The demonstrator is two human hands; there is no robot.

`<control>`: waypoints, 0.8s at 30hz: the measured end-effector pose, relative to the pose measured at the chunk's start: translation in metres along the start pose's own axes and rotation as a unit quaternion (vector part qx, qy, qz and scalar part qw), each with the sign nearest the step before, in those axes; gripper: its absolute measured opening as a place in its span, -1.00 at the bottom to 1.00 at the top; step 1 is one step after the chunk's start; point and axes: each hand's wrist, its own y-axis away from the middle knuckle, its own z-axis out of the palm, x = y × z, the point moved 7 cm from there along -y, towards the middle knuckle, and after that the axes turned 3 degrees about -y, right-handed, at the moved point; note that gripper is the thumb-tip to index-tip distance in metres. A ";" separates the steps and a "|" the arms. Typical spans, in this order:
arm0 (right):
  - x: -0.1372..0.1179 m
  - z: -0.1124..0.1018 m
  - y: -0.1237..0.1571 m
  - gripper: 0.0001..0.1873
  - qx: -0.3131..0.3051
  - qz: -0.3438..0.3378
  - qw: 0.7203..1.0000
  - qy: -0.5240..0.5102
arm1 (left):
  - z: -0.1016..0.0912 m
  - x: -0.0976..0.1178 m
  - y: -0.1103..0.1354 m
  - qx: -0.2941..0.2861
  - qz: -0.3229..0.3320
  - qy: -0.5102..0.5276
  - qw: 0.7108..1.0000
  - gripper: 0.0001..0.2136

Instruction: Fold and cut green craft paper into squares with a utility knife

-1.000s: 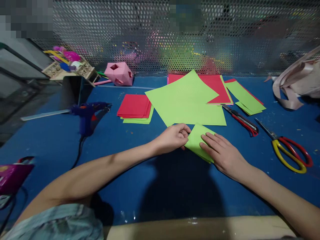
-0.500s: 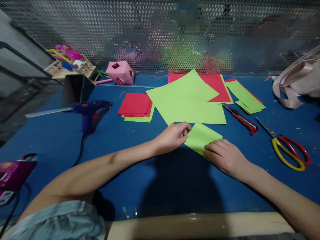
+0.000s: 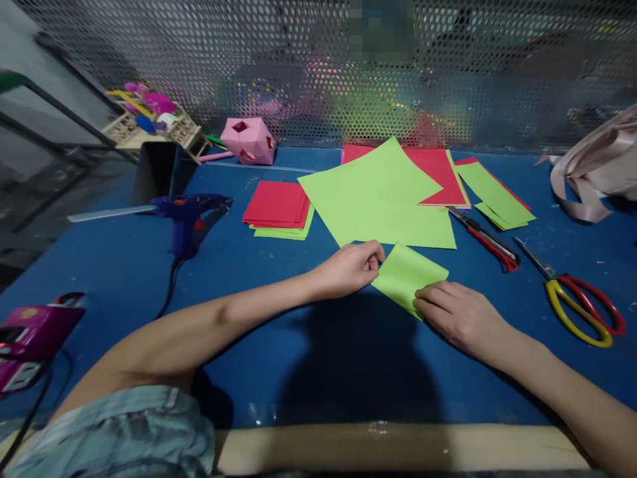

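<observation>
A small green piece of paper (image 3: 409, 271), slightly curved and with a fold or second layer at its lower edge, lies between my hands. My left hand (image 3: 359, 267) is closed, its curled fingertips at the paper's left edge. At the lower right edge, my right hand (image 3: 450, 311) grips the paper with its fingers pressed together; the thumb is hidden. Just beyond sits a large green sheet (image 3: 378, 206), partly covering red sheets (image 3: 442, 172). Left of it is a stack of red squares (image 3: 277, 202) over green squares (image 3: 283, 233).
To the right lie a cutter knife (image 3: 490, 244), scissors (image 3: 577, 299) and green paper strips (image 3: 497, 196). A glue gun (image 3: 185, 222), a phone-like dark slab (image 3: 156, 169) and a pink paper ball (image 3: 249, 141) stand left. A purple power strip (image 3: 37, 338) is nearest. Perforated metal (image 3: 298, 79) closes the back.
The whole view has shifted slightly, so everything appears a little further right. Both hands keep their places at the small green paper, with hardly any movement.
</observation>
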 end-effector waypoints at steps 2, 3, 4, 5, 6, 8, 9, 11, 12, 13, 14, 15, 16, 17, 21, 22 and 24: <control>0.000 0.000 0.000 -0.79 -0.002 0.003 1.000 0.001 | 0.000 0.001 0.000 0.000 0.005 0.001 1.000 -0.85; 0.000 0.000 0.000 -0.79 -0.003 0.005 1.000 0.003 | 0.001 0.001 -0.001 0.000 0.007 0.001 1.000 -0.85; 0.001 0.001 0.000 -0.79 -0.004 0.006 1.000 0.004 | 0.001 0.001 -0.001 0.000 0.009 0.000 1.000 -0.85; 0.001 0.001 0.000 -0.78 -0.005 0.007 1.000 0.005 | 0.001 0.000 -0.001 0.000 0.011 -0.002 1.000 -0.84; 0.001 0.001 0.000 -0.78 -0.006 0.006 1.000 0.005 | 0.001 0.000 -0.002 -0.001 0.012 -0.004 1.000 -0.84; 0.001 0.001 0.000 -0.77 -0.006 0.005 1.000 0.004 | 0.001 -0.001 -0.002 -0.004 0.015 -0.004 1.000 -0.83; 0.001 0.001 0.000 -0.77 -0.006 0.004 1.000 0.003 | 0.001 -0.001 -0.003 -0.007 0.018 -0.001 1.000 -0.83; 0.001 0.001 0.000 -0.77 -0.005 0.002 1.000 0.004 | 0.002 -0.002 -0.003 -0.013 0.022 0.006 1.000 -0.81; 0.001 0.001 0.000 -0.76 -0.005 0.001 1.000 0.005 | 0.002 -0.003 -0.003 -0.015 0.024 0.009 1.000 -0.81; 0.001 0.001 0.000 -0.76 -0.004 0.000 1.000 0.006 | 0.001 -0.003 -0.004 -0.016 0.026 0.010 0.999 -0.81; 0.001 0.001 0.000 -0.76 -0.003 -0.001 1.000 0.006 | 0.001 -0.004 -0.004 -0.016 0.028 0.011 0.999 -0.81; 0.001 0.001 0.000 -0.76 -0.003 -0.003 1.000 0.004 | 0.001 -0.004 -0.004 -0.016 0.030 0.013 0.999 -0.81; 0.000 0.000 0.000 -0.77 -0.003 -0.004 1.000 0.002 | 0.001 -0.004 -0.004 -0.016 0.032 0.015 0.999 -0.81; 0.000 0.000 0.000 -0.77 -0.003 -0.005 1.000 0.000 | 0.001 -0.004 -0.004 -0.017 0.035 0.017 0.999 -0.80; -0.001 0.000 0.000 -0.76 -0.006 -0.008 1.000 0.000 | 0.002 -0.004 -0.004 -0.021 0.037 0.022 0.999 -0.80; -0.001 0.000 0.000 -0.76 -0.007 -0.008 1.000 0.002 | 0.002 -0.004 -0.004 -0.021 0.036 0.021 0.999 -0.80; -0.001 0.000 0.000 -0.77 -0.007 -0.006 1.000 0.005 | 0.001 -0.004 -0.004 -0.021 0.034 0.020 0.999 -0.80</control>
